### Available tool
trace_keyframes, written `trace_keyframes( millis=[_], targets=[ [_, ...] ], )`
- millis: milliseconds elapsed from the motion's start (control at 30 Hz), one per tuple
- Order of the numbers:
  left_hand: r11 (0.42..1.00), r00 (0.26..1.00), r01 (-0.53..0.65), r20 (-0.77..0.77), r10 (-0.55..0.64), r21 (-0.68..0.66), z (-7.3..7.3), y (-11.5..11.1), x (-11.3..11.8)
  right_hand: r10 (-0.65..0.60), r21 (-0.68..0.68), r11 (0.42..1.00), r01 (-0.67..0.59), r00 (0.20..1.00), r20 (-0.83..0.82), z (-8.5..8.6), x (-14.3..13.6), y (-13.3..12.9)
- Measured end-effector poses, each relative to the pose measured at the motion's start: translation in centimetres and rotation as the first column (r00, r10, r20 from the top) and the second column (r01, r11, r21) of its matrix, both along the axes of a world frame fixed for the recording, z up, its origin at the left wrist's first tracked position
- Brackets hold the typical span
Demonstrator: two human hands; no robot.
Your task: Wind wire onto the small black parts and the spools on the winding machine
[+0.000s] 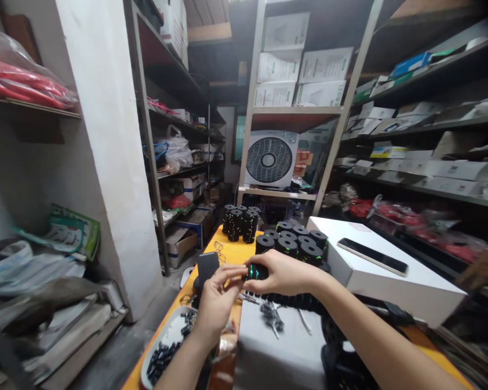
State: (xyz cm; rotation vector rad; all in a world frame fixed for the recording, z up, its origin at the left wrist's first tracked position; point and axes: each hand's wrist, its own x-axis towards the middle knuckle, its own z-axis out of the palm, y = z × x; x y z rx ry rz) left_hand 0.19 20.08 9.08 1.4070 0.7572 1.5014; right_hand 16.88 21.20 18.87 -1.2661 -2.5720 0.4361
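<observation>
My right hand [270, 271] is closed around a short black cylinder [257, 272] with glowing green marks, above the work surface. My left hand [223, 284] touches the cylinder's left side, thumb and fingers pinched against it. Behind my right hand stand several black cylinders [287, 245] with holes in their tops and green marks. Another group of black cylinders [241, 223] stands farther back on the yellow table [231, 250]. Below my hands, small dark pieces [271, 317] lie on a pale surface [278, 352]. A white tray [152, 352] of small black parts is at the lower left.
A white box [390, 265] with a phone [373, 255] on it stands at the right. A dark upright object [207, 265] is just behind my left hand. A box fan [270, 158] sits on a shelf ahead. Shelves of boxes line both sides.
</observation>
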Motion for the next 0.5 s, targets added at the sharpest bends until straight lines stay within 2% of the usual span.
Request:
trace_keyframes(
  millis=[133, 200, 300, 367, 400, 500],
  targets=[
    [0.994, 0.997, -0.046, -0.050, 0.051, 0.102, 0.0, -0.8, -0.9, 0.003, 0.006, 1.000, -0.003, 1.000, 0.009, -0.1, 0.1, 0.1],
    [0.974, 0.986, -0.070, -0.133, 0.100, 0.215, -0.3, -0.8, -1.5, 0.004, 0.007, 1.000, -0.004, 1.000, 0.011, -0.3, 0.2, 0.2],
    [0.868, 0.920, -0.042, -0.320, 0.227, 0.496, -0.8, -0.4, -2.4, 0.010, 0.006, 1.000, -0.010, 1.000, 0.012, -0.4, 0.2, 0.3],
    [0.785, 0.888, -0.043, -0.336, 0.314, 0.619, -0.9, -0.3, -2.8, 0.011, 0.008, 1.000, -0.011, 1.000, 0.011, -0.4, 0.2, 0.3],
    [0.774, 0.888, -0.059, -0.320, 0.329, 0.631, -0.8, -0.3, -2.9, 0.011, 0.009, 1.000, -0.011, 1.000, 0.011, -0.4, 0.2, 0.3],
    [0.802, 0.892, -0.052, -0.334, 0.306, 0.595, -0.5, -0.3, -3.0, 0.013, 0.011, 1.000, -0.013, 1.000, 0.016, -0.3, 0.2, 0.3]
  ],
)
